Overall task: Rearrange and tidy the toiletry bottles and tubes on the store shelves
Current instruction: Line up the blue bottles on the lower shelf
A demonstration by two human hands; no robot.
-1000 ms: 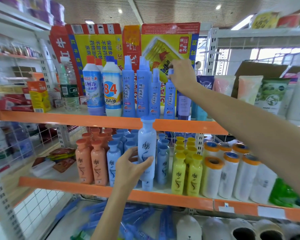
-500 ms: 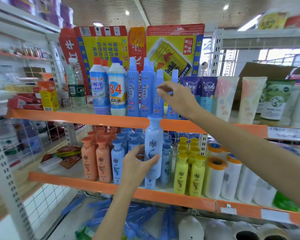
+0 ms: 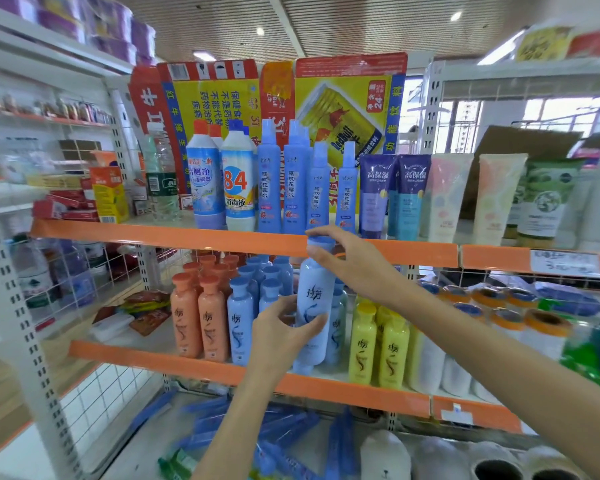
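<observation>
tall lt-blue shampoo bottle (image 3: 315,306) upright at front of mid shelf (image 3: 187,362) | L hand (image 3: 280,336) wrapped round its lower body | R hand (image 3: 352,263) fingers pinched on its blue cap (image 3: 321,244) | small blue bottles (image 3: 241,318) just left of L fingers, orange bottles (image 3: 196,320) beyond | yellow bottles (image 3: 378,344) right, under R wrist | blue spray bottles (image 3: 321,188) on shelf above R fingers

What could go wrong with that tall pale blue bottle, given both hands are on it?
1. The tall pale blue bottle rises to the orange shelf edge; with the right hand on its cap, lifting might knock it there.
2. The left hand grips it amid tightly packed small blue bottles; sliding it sideways could topple them.
</observation>
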